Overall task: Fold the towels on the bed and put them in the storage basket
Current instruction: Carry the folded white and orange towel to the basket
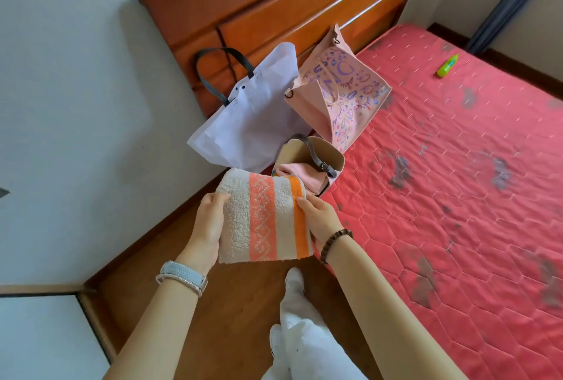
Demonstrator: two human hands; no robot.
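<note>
A folded towel [262, 215], cream with pink and orange stripes, is held in the air just in front of the bed's near corner. My left hand [208, 224] grips its left edge, thumb on top. My right hand [320, 221] grips its right edge by the orange stripe. Just beyond the towel stands the beige storage basket [333, 153] with a dark strap handle, on the corner of the bed. A folded pink towel [298, 174] lies inside it.
The red quilted mattress [457, 197] spreads to the right with a small green bottle [447, 65] far back. A white tote bag [253, 117] and a pink printed bag [344, 96] lean on the wooden headboard [274, 8]. Wooden floor and my legs are below.
</note>
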